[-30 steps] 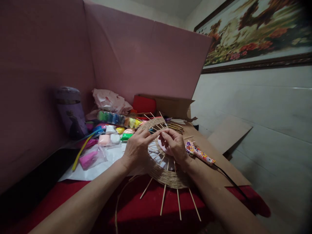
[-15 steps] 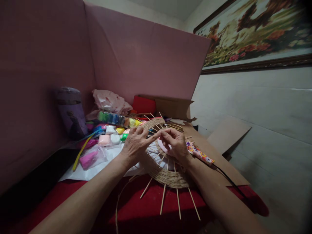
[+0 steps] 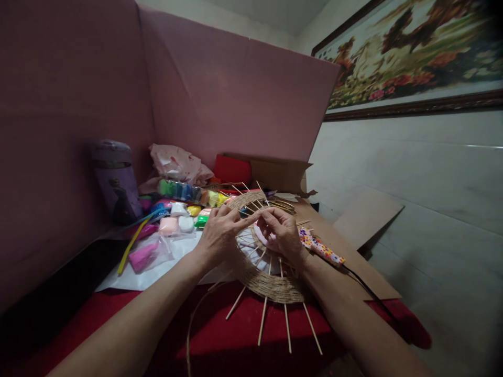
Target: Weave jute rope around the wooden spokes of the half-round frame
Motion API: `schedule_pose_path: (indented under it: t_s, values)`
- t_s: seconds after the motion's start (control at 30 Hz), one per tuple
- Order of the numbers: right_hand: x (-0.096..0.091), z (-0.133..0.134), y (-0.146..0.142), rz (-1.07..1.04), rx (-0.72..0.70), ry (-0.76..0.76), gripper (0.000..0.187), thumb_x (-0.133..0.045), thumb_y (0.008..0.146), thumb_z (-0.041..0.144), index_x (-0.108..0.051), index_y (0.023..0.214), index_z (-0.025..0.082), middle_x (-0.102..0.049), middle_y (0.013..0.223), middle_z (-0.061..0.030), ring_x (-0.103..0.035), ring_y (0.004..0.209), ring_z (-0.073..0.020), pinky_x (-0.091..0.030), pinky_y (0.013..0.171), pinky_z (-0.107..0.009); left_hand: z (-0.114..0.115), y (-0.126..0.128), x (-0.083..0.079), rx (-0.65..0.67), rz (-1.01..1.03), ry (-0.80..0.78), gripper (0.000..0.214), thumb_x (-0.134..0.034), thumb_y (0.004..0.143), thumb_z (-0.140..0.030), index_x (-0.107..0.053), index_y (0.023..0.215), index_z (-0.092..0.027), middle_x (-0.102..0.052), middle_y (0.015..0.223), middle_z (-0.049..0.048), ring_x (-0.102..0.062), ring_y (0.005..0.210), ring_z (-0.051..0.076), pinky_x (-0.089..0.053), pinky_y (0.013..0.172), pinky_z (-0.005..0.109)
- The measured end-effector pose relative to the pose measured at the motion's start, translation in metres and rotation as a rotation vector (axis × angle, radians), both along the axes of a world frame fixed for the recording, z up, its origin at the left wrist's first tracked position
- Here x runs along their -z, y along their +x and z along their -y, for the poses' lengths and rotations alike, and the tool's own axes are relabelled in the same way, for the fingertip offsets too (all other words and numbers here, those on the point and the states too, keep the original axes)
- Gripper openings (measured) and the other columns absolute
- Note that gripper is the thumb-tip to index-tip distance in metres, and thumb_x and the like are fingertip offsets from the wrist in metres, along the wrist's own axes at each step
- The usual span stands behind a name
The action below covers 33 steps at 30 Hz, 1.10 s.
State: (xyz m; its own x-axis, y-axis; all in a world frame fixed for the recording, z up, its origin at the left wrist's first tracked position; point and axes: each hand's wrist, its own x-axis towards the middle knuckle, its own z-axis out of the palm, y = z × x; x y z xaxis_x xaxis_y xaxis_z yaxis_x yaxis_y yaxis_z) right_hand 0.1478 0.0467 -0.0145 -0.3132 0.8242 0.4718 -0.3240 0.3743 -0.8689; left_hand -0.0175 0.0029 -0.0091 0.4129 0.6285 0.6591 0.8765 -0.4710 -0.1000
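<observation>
A round frame of thin wooden sticks (image 3: 262, 322) carries a wide woven band of twine (image 3: 271, 285) around a smaller inner ring. My left hand (image 3: 220, 233) is closed over the band's left side, its index finger stretched towards the other hand. Above the middle of the frame, the thumb and fingers of my right hand (image 3: 280, 230) are pinched together, touching that fingertip. Whatever lies in the pinch is too small to make out. From under the frame's left side, a loose twine strand (image 3: 189, 330) curves down over the red cloth (image 3: 220, 340).
Bagged coloured clay (image 3: 168, 225) lies on white paper at the left, near a purple tumbler (image 3: 116, 183). Right of the frame, a flower-patterned glue gun (image 3: 320, 246) with a black cord rests on cardboard (image 3: 365, 280). Pink panels (image 3: 236, 94) rise behind.
Hardly anything differs. Both hands keep their places on and above the woven frame, with only a very slight shift of the fingers and the view.
</observation>
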Motion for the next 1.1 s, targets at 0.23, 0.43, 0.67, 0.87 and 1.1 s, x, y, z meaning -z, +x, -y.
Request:
schedule_pose_path:
  t_s: [0.23, 0.43, 0.67, 0.87, 1.1]
  values:
    - [0.004, -0.005, -0.001, 0.022, -0.026, 0.059, 0.017, -0.057, 0.079, 0.033, -0.054, 0.073, 0.017, -0.048, 0.052, 0.0056, -0.039, 0.04, -0.005, -0.029, 0.038, -0.019, -0.006, -0.002, 0.006, 0.056, 0.112, -0.092, 0.062, -0.047, 0.076, -0.003, -0.045, 0.127, -0.039, -0.06, 0.079, 0.001, -0.044, 0.082, 0.02, -0.035, 0.079, 0.036]
    - [0.004, -0.006, 0.0, 0.052, -0.04, 0.011, 0.02, -0.056, 0.079, 0.037, -0.054, 0.072, 0.018, -0.054, 0.058, 0.003, -0.04, 0.04, -0.0053, -0.027, 0.035, -0.019, -0.012, -0.004, 0.008, 0.112, 0.177, -0.109, 0.055, -0.046, 0.078, -0.004, -0.051, 0.122, -0.036, -0.059, 0.074, 0.0019, -0.043, 0.078, 0.019, -0.037, 0.074, 0.034]
    - [0.004, -0.005, 0.0, 0.053, -0.08, 0.022, 0.021, -0.059, 0.077, 0.037, -0.053, 0.071, 0.018, -0.049, 0.05, 0.0056, -0.037, 0.037, -0.0048, -0.027, 0.035, -0.019, -0.014, -0.004, 0.008, 0.297, 0.389, -0.178, 0.042, -0.043, 0.083, -0.007, -0.061, 0.112, -0.031, -0.06, 0.07, 0.0014, -0.044, 0.074, 0.017, -0.036, 0.077, 0.034]
    - [0.002, -0.001, -0.001, 0.037, -0.068, 0.042, 0.019, -0.058, 0.077, 0.034, -0.052, 0.069, 0.017, -0.047, 0.049, 0.0061, -0.036, 0.037, -0.0045, -0.024, 0.035, -0.018, -0.014, -0.003, 0.007, 0.395, 0.521, -0.265, 0.038, -0.044, 0.082, -0.011, -0.063, 0.11, -0.03, -0.062, 0.071, 0.0016, -0.046, 0.072, 0.016, -0.033, 0.083, 0.039]
    - [0.002, 0.0, 0.001, 0.077, -0.09, -0.009, 0.023, -0.057, 0.078, 0.037, -0.053, 0.069, 0.017, -0.05, 0.052, 0.0046, -0.037, 0.038, -0.0045, -0.022, 0.034, -0.018, -0.016, -0.004, 0.01, 0.412, 0.564, -0.272, 0.04, -0.044, 0.08, -0.009, -0.065, 0.106, -0.031, -0.065, 0.077, 0.0021, -0.047, 0.075, 0.017, -0.033, 0.082, 0.039]
